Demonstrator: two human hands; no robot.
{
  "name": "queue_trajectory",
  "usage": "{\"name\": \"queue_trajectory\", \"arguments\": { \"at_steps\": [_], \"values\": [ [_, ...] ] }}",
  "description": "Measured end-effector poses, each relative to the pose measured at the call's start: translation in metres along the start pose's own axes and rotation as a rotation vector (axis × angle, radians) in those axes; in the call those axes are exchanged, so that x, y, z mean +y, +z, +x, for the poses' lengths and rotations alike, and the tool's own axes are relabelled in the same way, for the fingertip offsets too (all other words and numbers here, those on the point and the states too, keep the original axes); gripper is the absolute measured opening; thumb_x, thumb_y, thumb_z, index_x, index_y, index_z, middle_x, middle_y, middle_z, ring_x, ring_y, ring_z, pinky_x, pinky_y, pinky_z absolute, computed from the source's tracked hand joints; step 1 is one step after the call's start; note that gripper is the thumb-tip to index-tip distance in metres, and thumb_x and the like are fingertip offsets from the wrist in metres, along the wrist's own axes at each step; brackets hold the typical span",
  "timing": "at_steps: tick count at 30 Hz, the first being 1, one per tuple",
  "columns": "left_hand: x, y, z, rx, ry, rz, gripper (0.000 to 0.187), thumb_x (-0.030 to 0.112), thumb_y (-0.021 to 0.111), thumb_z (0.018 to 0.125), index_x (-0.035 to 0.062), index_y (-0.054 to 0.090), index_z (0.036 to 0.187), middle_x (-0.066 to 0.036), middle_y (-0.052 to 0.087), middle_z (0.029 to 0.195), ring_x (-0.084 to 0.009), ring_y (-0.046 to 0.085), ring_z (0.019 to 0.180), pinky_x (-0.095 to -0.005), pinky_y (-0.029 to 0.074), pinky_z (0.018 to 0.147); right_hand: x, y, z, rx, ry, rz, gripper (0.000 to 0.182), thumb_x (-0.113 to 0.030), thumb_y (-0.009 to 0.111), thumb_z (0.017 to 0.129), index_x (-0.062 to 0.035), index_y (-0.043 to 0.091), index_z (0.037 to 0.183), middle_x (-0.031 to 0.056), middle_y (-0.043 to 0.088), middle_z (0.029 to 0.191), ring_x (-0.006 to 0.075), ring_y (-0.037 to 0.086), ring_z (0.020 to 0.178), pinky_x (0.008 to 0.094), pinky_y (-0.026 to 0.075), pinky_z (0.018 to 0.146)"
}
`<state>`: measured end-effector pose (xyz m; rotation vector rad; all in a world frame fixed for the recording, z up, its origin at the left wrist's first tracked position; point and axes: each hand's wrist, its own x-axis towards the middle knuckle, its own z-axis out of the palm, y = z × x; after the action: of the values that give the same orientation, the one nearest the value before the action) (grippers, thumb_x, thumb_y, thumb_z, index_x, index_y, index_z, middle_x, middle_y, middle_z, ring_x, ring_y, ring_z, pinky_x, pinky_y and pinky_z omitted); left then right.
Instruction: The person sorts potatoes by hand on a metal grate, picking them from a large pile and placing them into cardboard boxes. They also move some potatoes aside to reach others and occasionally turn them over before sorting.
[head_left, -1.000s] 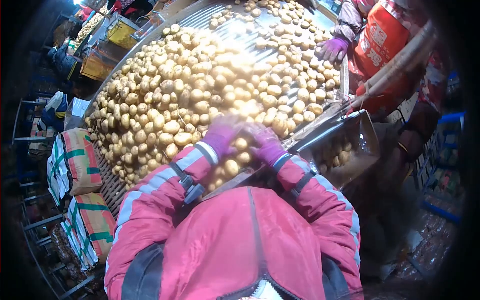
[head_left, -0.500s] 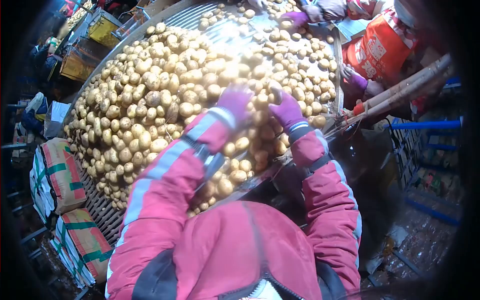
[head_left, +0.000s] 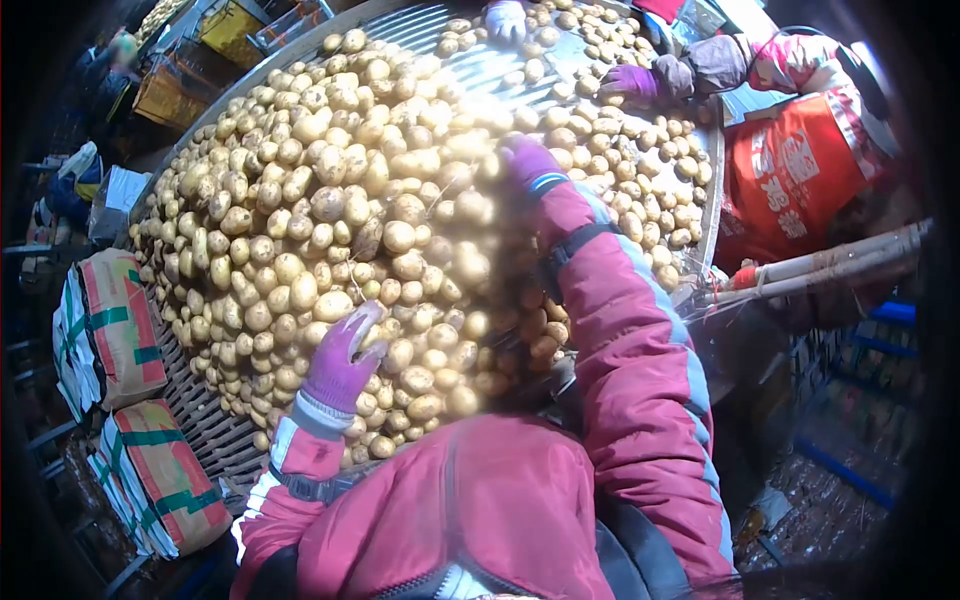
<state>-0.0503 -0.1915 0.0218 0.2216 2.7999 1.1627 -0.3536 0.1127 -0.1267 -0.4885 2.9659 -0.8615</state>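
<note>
A large heap of potatoes [head_left: 300, 190] covers a slatted metal table [head_left: 190, 400] in front of me. My left hand [head_left: 340, 365], in a purple and white glove, is at the near side of the heap. Its thumb and fingers are apart, and no potato shows in its grip. Stretched farther forward, my right hand [head_left: 528, 165] in a purple glove touches the potatoes at the heap's right side. Bright glare and the hand's own back hide its fingertips, so whether a potato is held cannot be made out.
Two taped bundles of folded cartons [head_left: 170, 475] stand at the left. Across the table, a co-worker's purple glove [head_left: 632, 82] and another person's white glove [head_left: 506, 20] are among potatoes. A red apron [head_left: 790, 165] and wooden poles [head_left: 840, 262] are at the right edge.
My hands have separated. The left moved back and leftward to the heap's near side, while the right moved forward and slightly left. The view has shifted a little.
</note>
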Motion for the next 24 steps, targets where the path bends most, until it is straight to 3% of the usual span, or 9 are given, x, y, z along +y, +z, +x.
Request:
{"name": "queue_trajectory", "arguments": {
  "at_steps": [4,6,8,11,14,15,18,22,24],
  "values": [
    [0.005,-0.001,0.032,0.025,0.169,0.055,0.043,0.008,0.071,0.086,-0.0009,0.062,0.128,-0.019,0.065,0.127,-0.0340,0.062,0.117,-0.0410,0.051,0.100,0.002,-0.023,-0.014,-0.298,0.003,-0.013,0.028,-0.027,0.052,0.095,-0.0089,0.068,0.109,0.0189,0.066,0.116,0.0372,0.063,0.108,0.0448,0.049,0.095],
    [0.013,-0.005,0.066,0.024,0.181,0.017,0.040,0.013,0.070,0.089,-0.0006,0.062,0.126,-0.020,0.065,0.127,-0.0333,0.062,0.118,-0.0405,0.050,0.101,-0.016,-0.048,-0.048,-0.318,-0.115,-0.056,0.033,-0.032,0.059,0.090,-0.0075,0.067,0.110,0.0189,0.067,0.114,0.0374,0.063,0.107,0.0454,0.050,0.094],
    [0.023,-0.009,0.107,0.001,0.189,0.012,0.042,0.016,0.069,0.091,-0.0005,0.061,0.129,-0.021,0.062,0.132,-0.0321,0.060,0.124,-0.0388,0.048,0.104,-0.030,-0.051,-0.071,-0.311,-0.034,-0.045,0.037,-0.035,0.063,0.087,-0.0071,0.067,0.111,0.0192,0.067,0.112,0.0382,0.064,0.105,0.0456,0.050,0.094],
    [0.029,0.004,0.181,0.023,0.311,0.130,0.040,0.023,0.066,0.094,0.0019,0.063,0.127,-0.019,0.065,0.126,-0.0340,0.062,0.117,-0.0404,0.050,0.099,-0.040,-0.061,-0.091,-0.309,-0.087,0.020,0.030,-0.020,0.062,0.085,-0.0099,0.068,0.113,0.0177,0.068,0.102,0.0344,0.066,0.098,0.0436,0.053,0.086],
    [0.025,0.034,0.253,-0.050,0.299,0.250,0.039,0.029,0.064,0.093,0.0067,0.065,0.125,-0.018,0.066,0.121,-0.0360,0.064,0.109,-0.0451,0.051,0.095,-0.047,-0.078,-0.113,-0.116,0.351,0.658,0.032,-0.014,0.063,0.084,-0.0099,0.068,0.115,0.0135,0.069,0.102,0.0285,0.067,0.094,0.0406,0.054,0.082],
    [0.013,0.050,0.277,-0.075,0.334,0.377,0.037,0.030,0.064,0.091,0.0083,0.066,0.121,-0.018,0.067,0.119,-0.0360,0.064,0.107,-0.0460,0.051,0.094,-0.029,-0.078,-0.119,-0.147,0.356,0.897,0.054,-0.017,0.071,0.080,-0.0038,0.061,0.132,0.0093,0.067,0.120,0.0143,0.062,0.099,0.0277,0.051,0.086],
    [0.001,0.088,0.317,-0.193,0.324,0.853,0.031,0.032,0.064,0.085,0.0133,0.069,0.108,-0.013,0.071,0.105,-0.0332,0.066,0.102,-0.0477,0.051,0.089,-0.015,-0.104,-0.159,-0.001,0.258,1.053,0.054,-0.013,0.068,0.082,-0.0016,0.058,0.135,0.0072,0.065,0.124,0.0148,0.061,0.102,0.0268,0.050,0.088],
    [0.018,0.102,0.333,-0.254,0.353,0.981,0.031,0.026,0.069,0.079,0.0129,0.069,0.107,-0.015,0.071,0.105,-0.0321,0.065,0.106,-0.0472,0.050,0.091,-0.004,-0.119,-0.223,0.035,0.497,1.313,0.057,-0.019,0.061,0.090,0.0015,0.050,0.142,0.0105,0.060,0.132,0.0160,0.060,0.108,0.0270,0.049,0.093],
    [0.025,0.109,0.342,-0.323,0.300,1.096,0.029,0.034,0.070,0.081,0.0168,0.067,0.105,-0.013,0.071,0.102,-0.0318,0.065,0.106,-0.0469,0.048,0.090,-0.017,-0.117,-0.248,0.077,0.611,1.512,0.055,-0.026,0.059,0.094,0.0012,0.049,0.142,0.0116,0.061,0.130,0.0176,0.062,0.104,0.0282,0.051,0.090]
  ]
}}
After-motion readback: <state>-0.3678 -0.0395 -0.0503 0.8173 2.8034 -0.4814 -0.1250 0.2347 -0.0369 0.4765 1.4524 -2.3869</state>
